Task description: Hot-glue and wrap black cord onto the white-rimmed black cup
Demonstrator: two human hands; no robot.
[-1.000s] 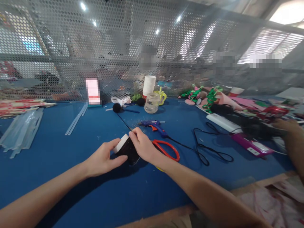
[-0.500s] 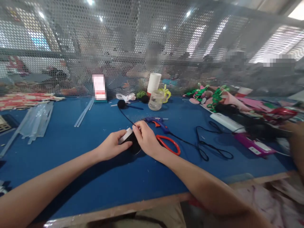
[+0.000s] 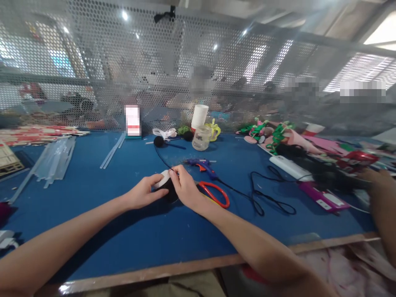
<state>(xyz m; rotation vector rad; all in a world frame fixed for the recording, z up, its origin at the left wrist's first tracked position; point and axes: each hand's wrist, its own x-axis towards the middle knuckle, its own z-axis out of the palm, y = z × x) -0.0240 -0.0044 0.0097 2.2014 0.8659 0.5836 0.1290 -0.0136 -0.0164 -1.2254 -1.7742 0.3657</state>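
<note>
Both of my hands are closed around a small cup-like piece point(image 3: 170, 193), white at one end and dark black over the rest. My left hand point(image 3: 144, 192) grips its white end from the left, thumb along the black side. On the other side, the fingers of my right hand point(image 3: 184, 183) pinch near its top edge. A thin black strand point(image 3: 161, 156) runs from a fuzzy black ball point(image 3: 159, 142) down to my fingers. Scissors with red handles point(image 3: 216, 194) lie partly under my right wrist, and a blue glue gun point(image 3: 206, 167) is just beyond.
A clear jar point(image 3: 201, 139) and stacked white paper cups point(image 3: 199, 116) stand at the back. Clear glue sticks point(image 3: 58, 161) lie left. Rightward are a power strip point(image 3: 291, 168), a purple box point(image 3: 323, 197), craft flowers point(image 3: 278, 136) and another person's arm point(image 3: 382, 198).
The camera view has tilted and shifted slightly, moving the whole scene a little. My hands keep nearly the same grip on the piece.
</note>
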